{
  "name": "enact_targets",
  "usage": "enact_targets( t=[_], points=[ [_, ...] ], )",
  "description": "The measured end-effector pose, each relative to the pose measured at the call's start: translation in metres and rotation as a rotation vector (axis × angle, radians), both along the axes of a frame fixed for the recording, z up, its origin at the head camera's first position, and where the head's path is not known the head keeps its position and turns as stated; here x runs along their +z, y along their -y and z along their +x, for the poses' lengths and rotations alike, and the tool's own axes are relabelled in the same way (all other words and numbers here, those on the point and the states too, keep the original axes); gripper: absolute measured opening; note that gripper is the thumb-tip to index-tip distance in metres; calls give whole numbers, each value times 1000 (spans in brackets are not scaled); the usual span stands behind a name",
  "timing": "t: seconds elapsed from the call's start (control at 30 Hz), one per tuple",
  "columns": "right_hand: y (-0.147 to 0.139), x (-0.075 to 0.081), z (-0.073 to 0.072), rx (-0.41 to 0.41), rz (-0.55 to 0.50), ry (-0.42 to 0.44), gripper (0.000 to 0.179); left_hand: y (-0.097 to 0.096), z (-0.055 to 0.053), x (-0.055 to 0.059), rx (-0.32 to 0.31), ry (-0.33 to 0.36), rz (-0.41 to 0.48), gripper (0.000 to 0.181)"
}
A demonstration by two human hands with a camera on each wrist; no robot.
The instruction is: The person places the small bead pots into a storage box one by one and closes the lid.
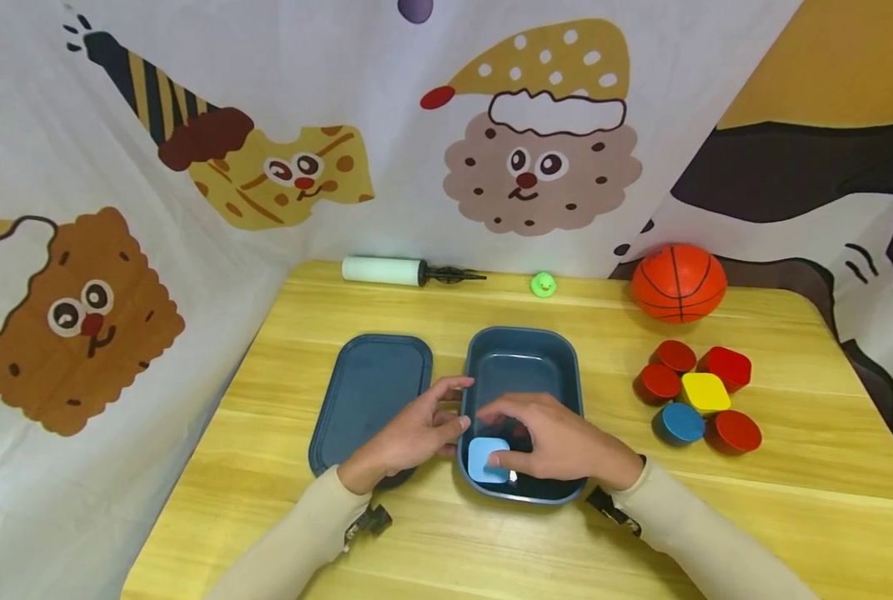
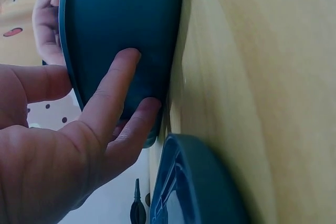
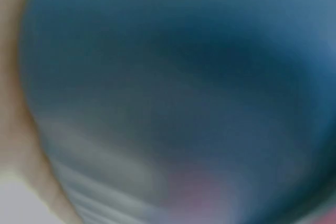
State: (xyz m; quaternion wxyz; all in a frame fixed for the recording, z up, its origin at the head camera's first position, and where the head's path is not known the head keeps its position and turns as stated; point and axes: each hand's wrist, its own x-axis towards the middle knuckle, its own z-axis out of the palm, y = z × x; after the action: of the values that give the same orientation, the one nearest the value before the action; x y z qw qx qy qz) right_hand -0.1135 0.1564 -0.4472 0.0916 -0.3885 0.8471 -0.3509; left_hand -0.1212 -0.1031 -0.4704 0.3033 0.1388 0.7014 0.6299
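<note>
While spread, left fingers (image 1: 452,383) above wooden tabletop (image 1: 806,375), right fingers (image 1: 512,404) unclear, printed cloth (image 1: 408,175) behind

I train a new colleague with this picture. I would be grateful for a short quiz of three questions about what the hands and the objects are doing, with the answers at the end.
1. Which hand reaches inside the deep blue box?
2. True or false: in the head view, the green duck appears between the pale pump and the orange ball.
3. Fill in: the group to the right of the box has ___ red pieces, one yellow piece and one blue piece.

Key:
1. The right hand; the left hand touches the box from outside.
2. True.
3. Four.
</note>
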Motion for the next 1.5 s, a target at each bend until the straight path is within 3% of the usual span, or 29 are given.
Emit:
enact_targets(
  t=[0.53, 0.77, 1.3, 1.5],
  points=[
    [-38, 29, -7, -186, -106, -106, 43, -1, 2, 2, 16, -16, -22, 60],
    [-66, 30, -13, -283, -141, -184, 41, -2, 1, 3, 19, -30, -45, 60],
    [-121, 34, -7, -498, -194, -210, 43, 1, 2, -1, 27, -33, -48, 60],
    [-148, 32, -2, -634, -158, -248, 38, 0, 2, -1, 28, -44, -59, 60]
  ],
)
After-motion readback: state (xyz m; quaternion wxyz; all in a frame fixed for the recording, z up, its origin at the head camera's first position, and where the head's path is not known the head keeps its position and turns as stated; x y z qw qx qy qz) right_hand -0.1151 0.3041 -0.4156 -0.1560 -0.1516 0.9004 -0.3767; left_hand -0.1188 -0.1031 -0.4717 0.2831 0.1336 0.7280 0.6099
